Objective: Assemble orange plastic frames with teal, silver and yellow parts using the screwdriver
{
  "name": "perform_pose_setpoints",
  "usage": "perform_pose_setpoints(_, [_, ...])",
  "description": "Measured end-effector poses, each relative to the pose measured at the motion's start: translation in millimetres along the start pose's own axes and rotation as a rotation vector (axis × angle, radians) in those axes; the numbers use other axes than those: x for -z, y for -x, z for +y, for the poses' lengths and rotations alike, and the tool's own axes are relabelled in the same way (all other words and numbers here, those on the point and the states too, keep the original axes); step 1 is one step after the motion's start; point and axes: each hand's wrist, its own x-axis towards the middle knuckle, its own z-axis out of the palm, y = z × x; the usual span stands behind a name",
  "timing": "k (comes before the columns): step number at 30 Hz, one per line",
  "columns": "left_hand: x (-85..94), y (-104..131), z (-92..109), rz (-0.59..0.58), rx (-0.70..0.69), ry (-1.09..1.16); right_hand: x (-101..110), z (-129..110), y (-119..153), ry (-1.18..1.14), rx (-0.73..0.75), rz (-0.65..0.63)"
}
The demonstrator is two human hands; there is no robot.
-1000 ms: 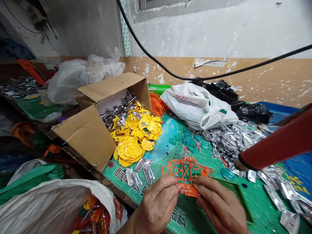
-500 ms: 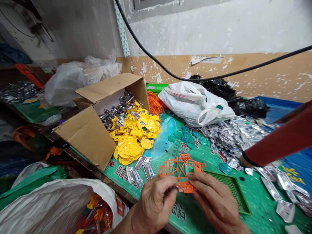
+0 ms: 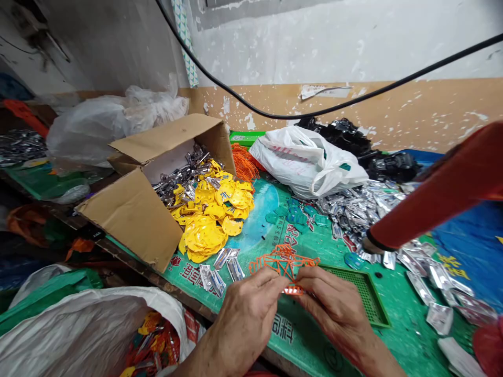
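Between both hands I hold an orange plastic lattice frame [image 3: 288, 261] over the green table cover. My left hand [image 3: 251, 303] pinches its near left edge, thumb and fingers closed. On the other side my right hand [image 3: 334, 303] grips the near right part, fingers pressed together. The palms hide some of the frame's lower portion. Just beyond the left hand lie several small silver plates [image 3: 218, 272]. A shallow green basket [image 3: 365, 293] sits right behind the right hand.
A tipped cardboard box [image 3: 137, 214] spills yellow plastic parts [image 3: 208, 225] onto the table. Behind are orange parts [image 3: 243, 162] and a white plastic bag [image 3: 306, 159]. Silver pieces [image 3: 353, 209] pile up at right, near another person's red sleeve [image 3: 432, 193]. An open sack [image 3: 98, 324] stands lower left.
The orange frame has tilted flatter in my hands, and both hands have turned with it. The red sleeve at right has shifted, and more red shows at the lower right edge.
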Motion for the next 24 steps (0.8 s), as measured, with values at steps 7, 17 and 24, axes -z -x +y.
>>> perform_pose_setpoints(7, [4.2,-7,3,-0.165,0.011,-0.259,0,-6,2,0.104,-0.043,-0.047])
perform_pose_setpoints(17, [13.4,-14,-4,-0.396,0.568,0.675,20,-5,-9,-0.604,-0.466,-0.309])
perform_pose_setpoints(24, [7.9,-12,-2,-0.482,0.554,0.741,13,-17,-12,-0.584,-0.5,-0.168])
